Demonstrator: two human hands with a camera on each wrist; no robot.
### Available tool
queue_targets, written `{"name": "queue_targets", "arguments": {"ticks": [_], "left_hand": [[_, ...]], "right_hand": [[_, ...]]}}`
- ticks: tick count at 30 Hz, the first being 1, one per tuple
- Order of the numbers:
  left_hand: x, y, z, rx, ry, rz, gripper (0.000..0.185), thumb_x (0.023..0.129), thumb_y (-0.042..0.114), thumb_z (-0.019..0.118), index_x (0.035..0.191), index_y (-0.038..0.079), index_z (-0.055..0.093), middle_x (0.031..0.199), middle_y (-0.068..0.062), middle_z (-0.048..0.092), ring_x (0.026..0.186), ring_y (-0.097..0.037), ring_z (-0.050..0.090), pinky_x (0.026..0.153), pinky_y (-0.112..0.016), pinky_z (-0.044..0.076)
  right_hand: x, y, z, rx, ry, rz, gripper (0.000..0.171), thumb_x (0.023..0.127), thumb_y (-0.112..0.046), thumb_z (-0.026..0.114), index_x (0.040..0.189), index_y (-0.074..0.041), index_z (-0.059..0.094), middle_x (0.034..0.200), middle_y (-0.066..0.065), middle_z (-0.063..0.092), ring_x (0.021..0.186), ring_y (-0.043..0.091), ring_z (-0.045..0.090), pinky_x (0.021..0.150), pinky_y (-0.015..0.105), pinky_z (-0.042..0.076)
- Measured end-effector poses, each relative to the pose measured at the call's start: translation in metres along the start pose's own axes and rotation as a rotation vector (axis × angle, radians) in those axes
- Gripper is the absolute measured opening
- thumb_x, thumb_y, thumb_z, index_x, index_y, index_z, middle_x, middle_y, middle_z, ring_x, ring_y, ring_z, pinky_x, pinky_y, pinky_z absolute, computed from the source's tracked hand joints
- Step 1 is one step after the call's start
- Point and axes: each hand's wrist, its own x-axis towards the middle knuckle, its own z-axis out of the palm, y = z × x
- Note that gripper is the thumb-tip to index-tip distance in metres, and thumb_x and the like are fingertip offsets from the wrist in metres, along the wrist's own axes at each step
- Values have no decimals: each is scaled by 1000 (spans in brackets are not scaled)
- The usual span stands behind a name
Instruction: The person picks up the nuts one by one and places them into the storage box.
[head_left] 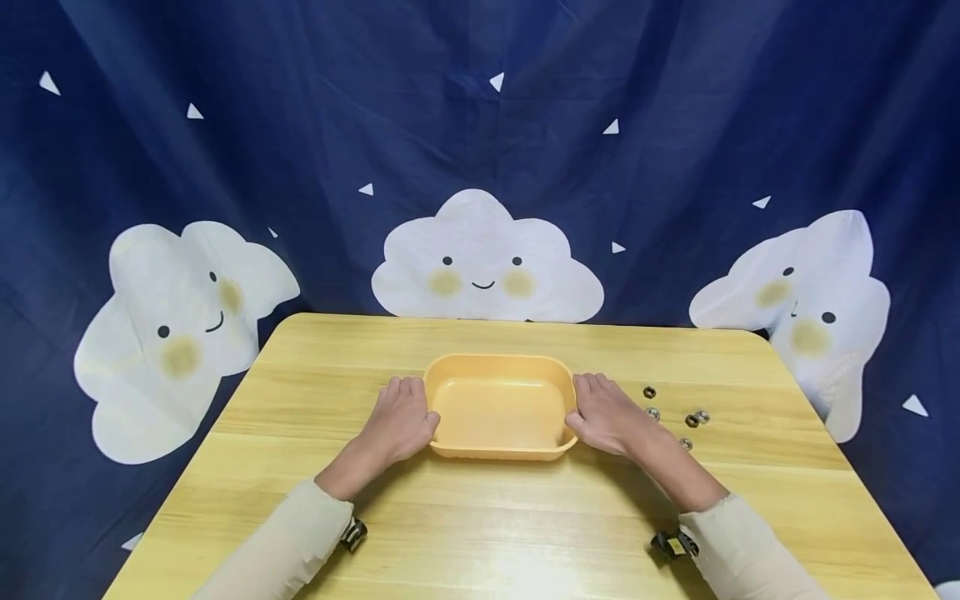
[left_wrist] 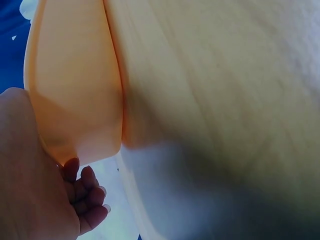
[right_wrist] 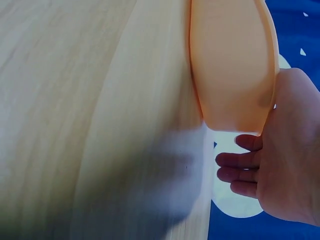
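A shallow orange-yellow plastic tray [head_left: 495, 412] with rounded corners lies across the middle of the wooden table. At its left end my left hand [head_left: 397, 419] grips the rim, thumb on the near inner side and fingers curled beneath the edge. My right hand [head_left: 606, 414] holds the opposite end in the same way. In the left wrist view the tray's side wall [left_wrist: 82, 85] stands close against the fingertips. The right wrist view shows fingers [right_wrist: 240, 160] bent under the rim, with the thumb over the top.
Several small metal nuts, some black [head_left: 649, 392] and some silver [head_left: 686, 443], lie on the table [head_left: 480, 517] right of the tray, close to my right forearm. A dark blue curtain [head_left: 480, 108] with smiling clouds hangs behind the table's far edge.
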Motion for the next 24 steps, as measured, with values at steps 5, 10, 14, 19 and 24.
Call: {"name": "queue_targets", "arguments": {"ticks": [5, 10, 14, 19, 24], "left_hand": [[0, 1, 1, 0, 23, -24, 25, 92, 24, 49, 96, 0, 51, 89, -10, 46, 85, -28, 39, 79, -38, 33], [-2, 1, 1, -14, 44, -66, 22, 91, 24, 50, 93, 2, 49, 85, -9, 46, 82, -28, 38, 77, -36, 32], [-4, 2, 1, -20, 57, -80, 21, 91, 24, 49, 91, 3, 48, 85, -9, 45, 81, -28, 39, 76, -36, 32], [-3, 4, 5, -29, 56, -83, 20, 92, 25, 48, 90, 4, 48, 84, -9, 46, 81, -28, 39, 75, -35, 32], [-3, 5, 8, -20, 63, -78, 21, 92, 25, 49, 90, 4, 47, 84, -9, 45, 80, -27, 39, 74, -35, 31]], "right_hand": [[1, 0, -2, -2, 9, -14, 36, 92, -27, 50, 116, 0, 50, 112, 18, 59, 105, 31, 54, 98, 50, 45], [5, -2, -3, -22, 24, -33, 40, 96, -31, 51, 121, 0, 52, 117, 19, 62, 108, 34, 58, 99, 50, 47], [4, -1, -5, -38, 11, -32, 51, 101, -39, 48, 130, 4, 52, 125, 24, 63, 118, 39, 58, 106, 54, 45], [0, 0, -10, -15, -44, 5, 73, 106, -53, 41, 147, 8, 45, 143, 30, 55, 136, 47, 50, 116, 58, 38], [-4, 1, -11, 16, -39, 12, 79, 107, -59, 37, 147, 8, 45, 143, 30, 55, 137, 47, 50, 117, 59, 38]]}}
